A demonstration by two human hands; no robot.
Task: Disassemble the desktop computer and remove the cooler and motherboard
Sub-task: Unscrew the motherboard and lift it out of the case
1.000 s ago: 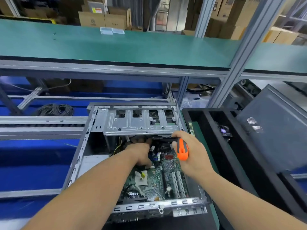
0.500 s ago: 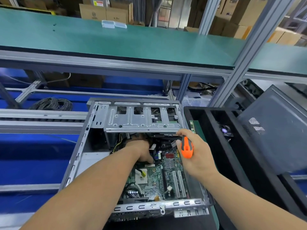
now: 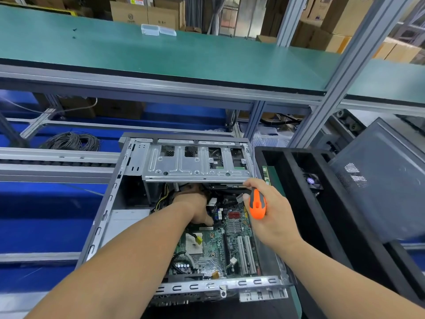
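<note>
An open desktop case (image 3: pixel 108 210) lies flat before me with its silver drive cage (image 3: pixel 195 166) at the far end. The green motherboard (image 3: pixel 213 247) sits inside, its bare CPU socket (image 3: pixel 193 244) showing. My left hand (image 3: pixel 195 203) reaches deep into the case under the drive cage, among cables; its fingers are hidden, so what it holds is unclear. My right hand (image 3: pixel 271 215) grips an orange and grey screwdriver (image 3: pixel 257 204) over the case's right side, its index finger touching the cage's edge.
A black divided tray (image 3: pixel 296 185) stands right of the case, holding a green board (image 3: pixel 273 178) and a small fan (image 3: pixel 311 181). A dark side panel (image 3: pixel 386 180) leans at the far right. A cable coil (image 3: pixel 71 141) lies at the left. A green shelf (image 3: pixel 161 54) runs overhead.
My left hand has pushed a little deeper under the drive cage. My right hand with the screwdriver has shifted slightly up towards the cage edge.
</note>
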